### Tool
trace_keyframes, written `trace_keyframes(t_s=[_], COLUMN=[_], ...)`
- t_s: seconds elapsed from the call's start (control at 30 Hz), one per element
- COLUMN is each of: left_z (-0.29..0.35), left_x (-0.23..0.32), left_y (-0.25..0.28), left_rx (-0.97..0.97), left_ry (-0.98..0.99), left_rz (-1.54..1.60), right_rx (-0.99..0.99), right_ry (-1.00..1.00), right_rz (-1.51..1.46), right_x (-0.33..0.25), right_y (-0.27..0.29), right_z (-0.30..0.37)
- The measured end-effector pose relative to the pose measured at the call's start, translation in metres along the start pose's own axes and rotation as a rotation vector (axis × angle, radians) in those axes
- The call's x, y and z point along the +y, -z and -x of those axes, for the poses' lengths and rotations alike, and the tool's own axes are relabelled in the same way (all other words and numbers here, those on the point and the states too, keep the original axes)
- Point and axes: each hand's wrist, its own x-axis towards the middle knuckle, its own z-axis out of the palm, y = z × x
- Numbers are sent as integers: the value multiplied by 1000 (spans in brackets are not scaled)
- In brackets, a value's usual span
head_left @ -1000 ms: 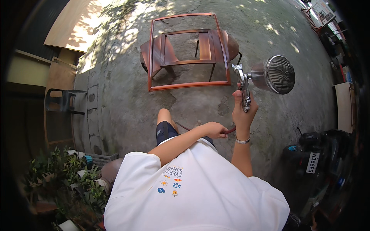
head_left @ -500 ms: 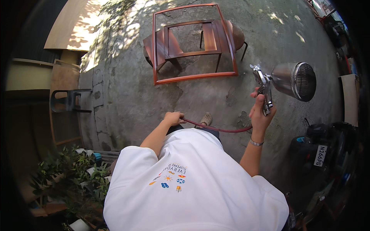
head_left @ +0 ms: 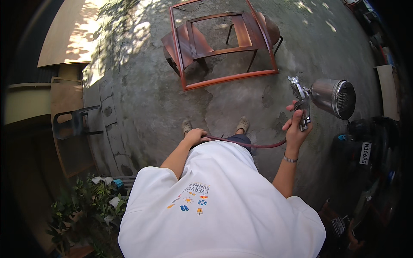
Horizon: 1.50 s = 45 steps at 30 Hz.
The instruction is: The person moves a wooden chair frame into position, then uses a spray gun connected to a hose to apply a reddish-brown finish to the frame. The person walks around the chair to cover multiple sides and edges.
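My right hand (head_left: 296, 131) is wrapped round the handle of a metal spray gun (head_left: 302, 101), held up at the right. Its silver cup (head_left: 333, 98) sticks out to the right. A dark red hose (head_left: 258, 145) curves from the gun's grip across my waist to my left hand (head_left: 197, 136), whose fingers are closed round it. Ahead, a large reddish-brown wooden frame (head_left: 232, 80) rests on low supports. Inside its outline lies a smaller, darker wooden frame (head_left: 223, 52). Neither hand touches the frames.
Cracked concrete floor (head_left: 150, 103) spreads around my feet. A dark plastic chair (head_left: 77, 122) stands left, beside leaning boards (head_left: 66, 92). Potted plants (head_left: 86, 206) are at the lower left. On the right is a dark motorbike (head_left: 357, 137), with a pale box (head_left: 388, 92) beyond it.
The wooden frames now appear higher and further right, and both my feet show. The spray gun sits slightly lower and further right in view. Both hands keep their hold.
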Motion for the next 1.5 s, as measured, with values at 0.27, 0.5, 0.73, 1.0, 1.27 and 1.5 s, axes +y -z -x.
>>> trace_keyframes(t_s=[0.27, 0.5, 0.73, 1.0, 1.27, 1.5], left_z=[57, 114, 123, 75, 24, -32], left_x=[-131, -254, -344, -323, -251, -163], left_y=[45, 79, 157, 215, 158, 98], left_rx=[-59, -74, 182, 351, 176, 21], left_ry=[-61, -7, 74, 97, 13, -50], left_rz=[155, 26, 83, 95, -103, -145], right_rx=[295, 489, 664, 570, 577, 566], right_ry=[-50, -58, -216, -372, -392, -393], right_rz=[129, 283, 62, 92, 175, 253], right_x=[-41, -69, -51, 30, 146, 270], right_y=[-107, -123, -144, -170, -116, -35], right_z=[94, 136, 169, 206, 177, 95])
